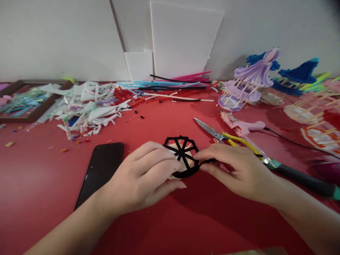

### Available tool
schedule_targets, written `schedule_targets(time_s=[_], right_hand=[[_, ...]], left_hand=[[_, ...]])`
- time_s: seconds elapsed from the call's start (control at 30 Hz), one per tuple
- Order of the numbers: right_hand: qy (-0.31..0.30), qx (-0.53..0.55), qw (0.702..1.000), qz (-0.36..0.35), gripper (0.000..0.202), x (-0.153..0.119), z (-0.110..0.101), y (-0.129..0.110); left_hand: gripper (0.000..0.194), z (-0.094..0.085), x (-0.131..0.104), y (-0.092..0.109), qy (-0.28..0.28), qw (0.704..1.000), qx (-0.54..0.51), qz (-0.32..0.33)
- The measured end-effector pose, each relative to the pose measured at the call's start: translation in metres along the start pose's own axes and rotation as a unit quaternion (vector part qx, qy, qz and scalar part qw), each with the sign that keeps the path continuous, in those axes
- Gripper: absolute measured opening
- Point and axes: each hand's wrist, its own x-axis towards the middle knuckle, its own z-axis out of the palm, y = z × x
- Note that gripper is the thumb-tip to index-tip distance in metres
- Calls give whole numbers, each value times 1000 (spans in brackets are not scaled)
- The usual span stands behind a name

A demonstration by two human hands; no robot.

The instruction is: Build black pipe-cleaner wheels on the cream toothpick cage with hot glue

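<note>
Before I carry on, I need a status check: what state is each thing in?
Black spoked frame: held, left hand at its edge
Black strip: pinched in right hand
Phone: flat, screen dark
Scissors: lying down, blades apparently closed
Pink glue gun: lying down, corded; heat can't be told
Large white board: propped upright
White scraps: heaped loosely
Purple-topped model: standing

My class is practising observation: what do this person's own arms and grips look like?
The left forearm and right forearm show no sleeve, watch or bracelet. The left grip and right grip are ungloved human hands; no rings or markings can be made out.
</note>
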Motion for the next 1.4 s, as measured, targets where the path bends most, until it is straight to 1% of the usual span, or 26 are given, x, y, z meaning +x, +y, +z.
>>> schedule_targets(time_s=[0.2,0.4,0.53,0.63,0.77,0.9,1.03,1.2,1.3,1.4], right_hand=[[16,4,1000,-5,19,0,6,-9],[54,-20,998,-31,18,-3,19,-17],[66,-26,997,-41,18,-7,23,-19],[68,-22,996,-46,18,-8,23,-19],[73,-21,996,-49,16,-7,24,-20],[86,-35,994,-58,15,-6,25,-22],[86,-45,993,-63,15,-5,24,-21],[94,-79,989,-87,16,-9,26,-18],[99,-96,986,-96,23,-14,22,-14],[111,-114,984,-81,29,-18,4,-2]], left_hand=[[26,1,3,11,-10,999,-4,-34],[18,4,6,13,-7,998,53,-20],[15,4,4,12,-16,997,64,-29],[16,6,1,11,-20,998,56,-29],[13,8,0,11,-8,999,35,-34],[10,9,2,11,2,999,27,-39],[10,11,3,10,9,999,13,-40],[11,11,5,10,12,999,8,-35],[10,9,7,10,13,999,7,-39],[11,7,6,11,13,999,5,-46]])
